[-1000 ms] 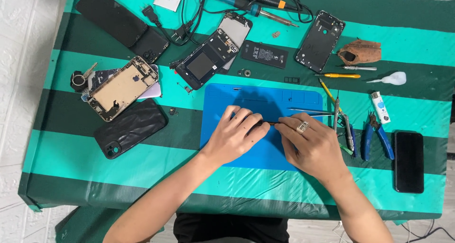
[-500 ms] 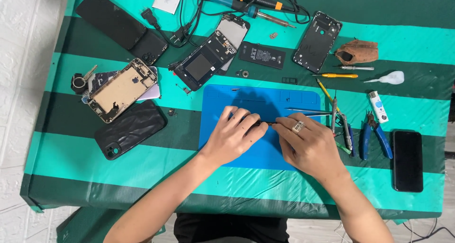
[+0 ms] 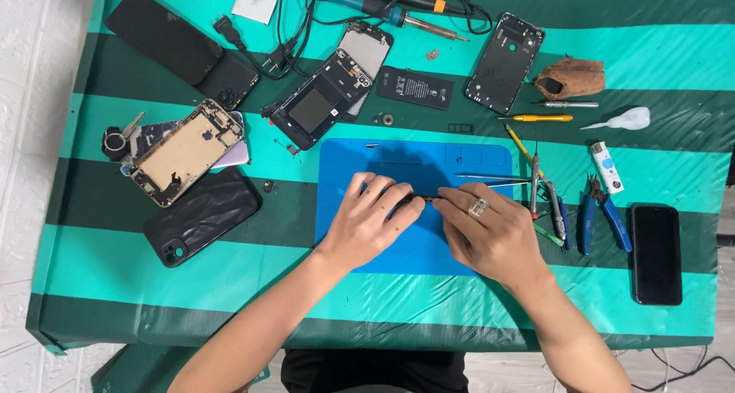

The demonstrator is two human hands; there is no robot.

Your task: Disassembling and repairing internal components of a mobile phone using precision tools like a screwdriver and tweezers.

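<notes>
Both hands rest on a blue work mat (image 3: 398, 159) in the middle of a green striped table. My left hand (image 3: 371, 221) pinches a small dark part (image 3: 417, 200) between its fingertips. My right hand (image 3: 490, 232), with a ring on one finger, meets it from the right and grips a thin tool whose tip touches that part. The part itself is mostly hidden by the fingers. Tweezers (image 3: 490, 180) lie on the mat just above my right hand.
Opened phones (image 3: 184, 152) (image 3: 325, 102), a black phone case (image 3: 200, 215), a battery (image 3: 413, 86) and a back housing (image 3: 505, 62) lie above and left. Pliers (image 3: 601, 213), screwdrivers (image 3: 536, 118) and a black phone (image 3: 656, 253) sit right. A soldering iron (image 3: 383, 2) with cables lies at the far edge.
</notes>
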